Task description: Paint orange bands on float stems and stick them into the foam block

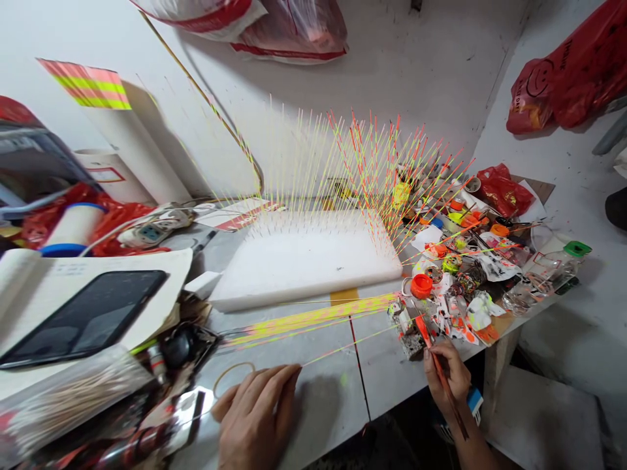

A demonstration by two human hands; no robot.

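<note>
My left hand is closed with its fingertips pinching one end of a thin yellow and pink stick, which points right toward the paint pots. In my right hand is a slim paintbrush, its orange-covered tip raised near a paint-crusted block. A row of similar thin coloured sticks lies on the table just beyond my hands. Behind them a white foam block holds many upright thin sticks with yellow, pink and red bands. An orange-red cap sits near the brush.
Paint pots and stained scraps crowd the right side, with a clear bottle by the edge. At left lie a dark tablet on paper, a bag of cotton swabs and a power strip. Plastic bags hang above.
</note>
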